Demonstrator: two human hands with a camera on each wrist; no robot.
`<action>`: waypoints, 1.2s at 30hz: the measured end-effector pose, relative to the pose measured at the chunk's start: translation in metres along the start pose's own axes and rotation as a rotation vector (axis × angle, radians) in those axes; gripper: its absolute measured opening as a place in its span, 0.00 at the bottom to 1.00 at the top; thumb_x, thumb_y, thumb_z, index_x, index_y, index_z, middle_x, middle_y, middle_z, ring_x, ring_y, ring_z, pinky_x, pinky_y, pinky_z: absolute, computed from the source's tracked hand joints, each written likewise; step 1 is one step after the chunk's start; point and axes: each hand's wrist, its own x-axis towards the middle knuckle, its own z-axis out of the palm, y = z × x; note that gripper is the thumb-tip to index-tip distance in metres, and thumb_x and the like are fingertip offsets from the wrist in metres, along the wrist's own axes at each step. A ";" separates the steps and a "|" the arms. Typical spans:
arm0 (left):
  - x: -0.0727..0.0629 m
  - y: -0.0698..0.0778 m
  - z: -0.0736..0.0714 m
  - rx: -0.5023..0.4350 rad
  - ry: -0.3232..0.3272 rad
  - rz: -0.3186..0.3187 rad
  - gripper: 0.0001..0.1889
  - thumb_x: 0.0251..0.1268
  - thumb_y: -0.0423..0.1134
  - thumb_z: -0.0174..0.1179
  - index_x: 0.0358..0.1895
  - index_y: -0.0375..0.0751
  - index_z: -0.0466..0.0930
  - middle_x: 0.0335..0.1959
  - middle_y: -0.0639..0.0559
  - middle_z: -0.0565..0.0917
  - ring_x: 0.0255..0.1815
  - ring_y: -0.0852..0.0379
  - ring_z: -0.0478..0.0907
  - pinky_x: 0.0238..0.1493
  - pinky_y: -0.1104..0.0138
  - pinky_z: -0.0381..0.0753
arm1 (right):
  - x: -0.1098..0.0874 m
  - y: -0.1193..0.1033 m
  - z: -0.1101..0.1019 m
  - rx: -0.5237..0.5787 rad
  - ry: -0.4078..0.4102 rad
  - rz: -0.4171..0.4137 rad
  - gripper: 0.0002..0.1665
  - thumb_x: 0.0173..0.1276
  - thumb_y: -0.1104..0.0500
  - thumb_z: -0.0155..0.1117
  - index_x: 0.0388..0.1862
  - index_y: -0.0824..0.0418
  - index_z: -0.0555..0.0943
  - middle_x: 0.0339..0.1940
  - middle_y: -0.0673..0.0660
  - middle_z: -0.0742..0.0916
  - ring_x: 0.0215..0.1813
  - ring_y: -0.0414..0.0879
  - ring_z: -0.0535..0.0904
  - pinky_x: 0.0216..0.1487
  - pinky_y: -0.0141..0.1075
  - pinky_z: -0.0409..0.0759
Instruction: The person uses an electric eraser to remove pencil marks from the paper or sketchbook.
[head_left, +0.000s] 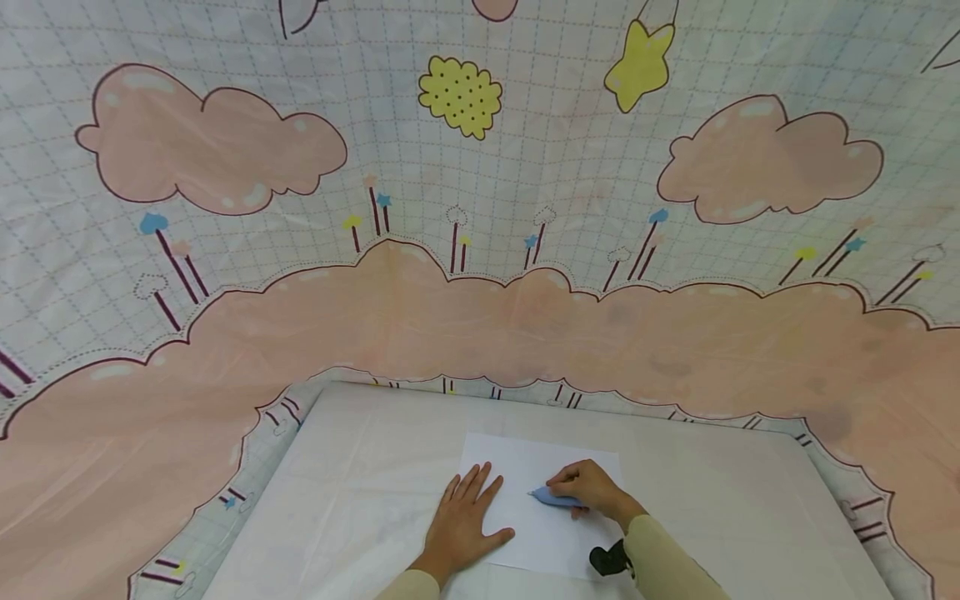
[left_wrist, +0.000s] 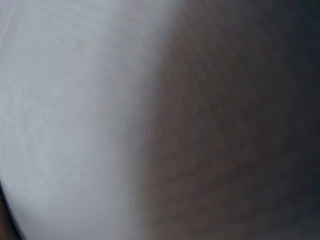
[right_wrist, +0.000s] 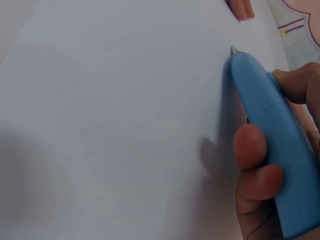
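A white sheet of paper (head_left: pixel 525 533) lies on the white-covered table. My left hand (head_left: pixel 467 521) rests spread on its left side, thumb pointing right. Over the right part of the sheet, my right hand (head_left: pixel 592 487) grips a blue utility knife (head_left: pixel 553 497), its tip pointing left toward the left hand. Close up in the right wrist view, the knife (right_wrist: pixel 272 115) shows a short metallic tip right at the paper. The right thumb presses a raised slider on its body while curled fingers hold the other side. The left wrist view is a blur of pale surface and dark skin.
The table (head_left: pixel 360 467) stretches out on both sides of the paper. Behind it hangs a backdrop cloth (head_left: pixel 510 325) printed with pink clouds and stars. A dark object (head_left: pixel 609 558) sits at the right sleeve's cuff, overlapping the paper's lower right corner.
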 end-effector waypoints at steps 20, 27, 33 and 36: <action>0.001 0.000 0.002 0.004 -0.019 -0.007 0.46 0.59 0.80 0.39 0.76 0.58 0.61 0.80 0.54 0.55 0.80 0.51 0.50 0.77 0.49 0.52 | 0.001 0.005 -0.002 0.015 -0.009 -0.016 0.10 0.64 0.58 0.70 0.41 0.62 0.88 0.44 0.56 0.87 0.15 0.38 0.74 0.18 0.28 0.69; 0.000 0.001 -0.001 -0.013 -0.028 -0.012 0.46 0.59 0.80 0.40 0.76 0.57 0.61 0.80 0.54 0.55 0.80 0.51 0.50 0.77 0.48 0.51 | -0.001 0.002 0.000 0.018 -0.004 0.000 0.10 0.64 0.58 0.70 0.41 0.62 0.88 0.44 0.55 0.86 0.15 0.38 0.74 0.19 0.28 0.70; 0.000 0.001 -0.001 -0.012 -0.023 -0.012 0.46 0.59 0.80 0.40 0.76 0.57 0.61 0.80 0.54 0.56 0.80 0.51 0.50 0.77 0.49 0.51 | -0.006 0.000 -0.002 0.026 0.008 0.005 0.11 0.64 0.59 0.70 0.42 0.63 0.88 0.44 0.56 0.87 0.15 0.39 0.74 0.18 0.28 0.68; 0.000 0.000 0.000 -0.010 -0.016 -0.009 0.46 0.59 0.80 0.39 0.76 0.58 0.61 0.80 0.54 0.56 0.80 0.51 0.50 0.77 0.49 0.52 | -0.007 0.001 -0.004 0.034 0.003 -0.007 0.11 0.64 0.59 0.69 0.42 0.64 0.88 0.45 0.56 0.87 0.15 0.39 0.74 0.18 0.28 0.68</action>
